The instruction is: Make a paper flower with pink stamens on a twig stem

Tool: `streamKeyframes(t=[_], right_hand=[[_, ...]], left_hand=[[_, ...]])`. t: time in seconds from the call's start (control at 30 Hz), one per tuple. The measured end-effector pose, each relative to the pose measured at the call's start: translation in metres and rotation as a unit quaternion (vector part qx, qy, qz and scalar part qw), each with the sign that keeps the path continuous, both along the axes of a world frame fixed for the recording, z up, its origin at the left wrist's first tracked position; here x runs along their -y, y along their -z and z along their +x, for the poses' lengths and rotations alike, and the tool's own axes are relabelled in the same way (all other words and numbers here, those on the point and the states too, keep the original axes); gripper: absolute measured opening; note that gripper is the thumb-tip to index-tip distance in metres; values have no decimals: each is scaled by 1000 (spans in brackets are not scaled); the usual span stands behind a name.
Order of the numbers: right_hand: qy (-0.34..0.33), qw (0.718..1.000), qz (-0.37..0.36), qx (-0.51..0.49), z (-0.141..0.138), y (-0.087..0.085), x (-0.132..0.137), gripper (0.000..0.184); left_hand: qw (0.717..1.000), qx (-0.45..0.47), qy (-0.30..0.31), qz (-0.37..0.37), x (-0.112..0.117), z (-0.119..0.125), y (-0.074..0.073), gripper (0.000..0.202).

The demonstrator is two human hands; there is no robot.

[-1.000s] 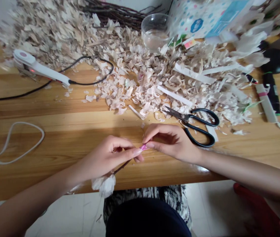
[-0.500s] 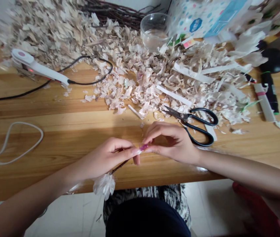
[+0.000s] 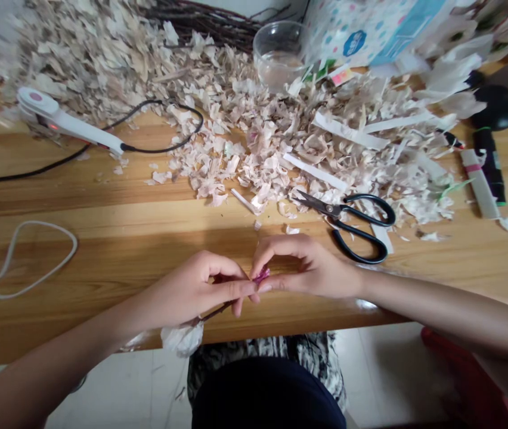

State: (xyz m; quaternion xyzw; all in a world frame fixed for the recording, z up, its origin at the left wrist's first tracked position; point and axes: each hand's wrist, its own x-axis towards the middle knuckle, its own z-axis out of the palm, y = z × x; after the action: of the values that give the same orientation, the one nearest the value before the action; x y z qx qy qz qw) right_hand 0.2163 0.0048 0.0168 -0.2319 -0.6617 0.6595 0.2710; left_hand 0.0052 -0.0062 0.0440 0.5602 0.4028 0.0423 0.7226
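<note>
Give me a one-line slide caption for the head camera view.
Left hand grips a dark twig while the right hand pinches a small pink piece; scissors and pale scraps lie beyond.

Loudest colour here is the tiny crinkled pinkish-purple scrap [image 3: 262, 276] just below mid-frame, tbh. Lower left of centre: thin dark-brown woody twig [image 3: 218, 310], crumpled white papery puff [image 3: 182, 339]. Right of centre, grey-bladed metal scissors [image 3: 334, 211] with black loop handles. Honey-brown streaky-grained wooden table [image 3: 111, 238]. Upper right, white plastic pack [image 3: 372, 27] with pink and blue dots. Bottom centre, mottled black-and-white cloth [image 3: 281, 345].
</note>
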Motion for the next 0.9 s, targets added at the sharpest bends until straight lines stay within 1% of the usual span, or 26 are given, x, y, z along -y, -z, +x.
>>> streamKeyframes(t=[0.17, 0.3, 0.47, 0.5, 0.53, 0.6, 0.63, 0.67, 0.7, 0.73, 0.8, 0.83, 0.9], right_hand=[[15, 1000, 10, -11, 0, 1, 0, 6], [25, 1000, -6, 8, -1, 1, 1, 2], [35, 999, -9, 12, 1, 0, 2, 2], [33, 999, -5, 3, 1, 0, 2, 5], [27, 1000, 5, -6, 2, -1, 2, 14], [8, 999, 51, -14, 1, -3, 1, 37], [-1, 997, 80, -9, 1, -3, 1, 45], [-7, 994, 106, -3, 0, -4, 1, 45], [-6, 992, 125, 2, 0, -4, 1, 39], [-1, 991, 134, 6, -1, -4, 1, 30], [15, 991, 136, 4, -1, -3, 1, 13], [23, 990, 136, 1, 0, -3, 1, 9], [39, 989, 143, -1, 1, -2, 1, 6]], left_hand=[[1000, 2, 10, 12, 0, -2, 0, 26], [999, 8, 23, 20, 0, -3, -3, 25], [998, 13, 60, -9, 1, -4, -7, 25], [998, 8, 63, -12, 2, -4, -7, 25], [998, 3, 67, -10, 2, -5, -7, 25], [997, -7, 74, -1, 2, -5, -7, 25], [997, -13, 76, 2, 1, -5, -7, 25], [997, -21, 76, 1, 1, -5, -7, 24], [997, -30, 77, 0, 1, -5, -7, 23], [996, -36, 76, 1, 0, -4, -6, 23], [997, -35, 73, 12, 0, -3, -6, 26], [997, -28, 70, 23, 0, -3, -5, 28], [997, -14, 61, 46, 1, -2, -5, 31]])
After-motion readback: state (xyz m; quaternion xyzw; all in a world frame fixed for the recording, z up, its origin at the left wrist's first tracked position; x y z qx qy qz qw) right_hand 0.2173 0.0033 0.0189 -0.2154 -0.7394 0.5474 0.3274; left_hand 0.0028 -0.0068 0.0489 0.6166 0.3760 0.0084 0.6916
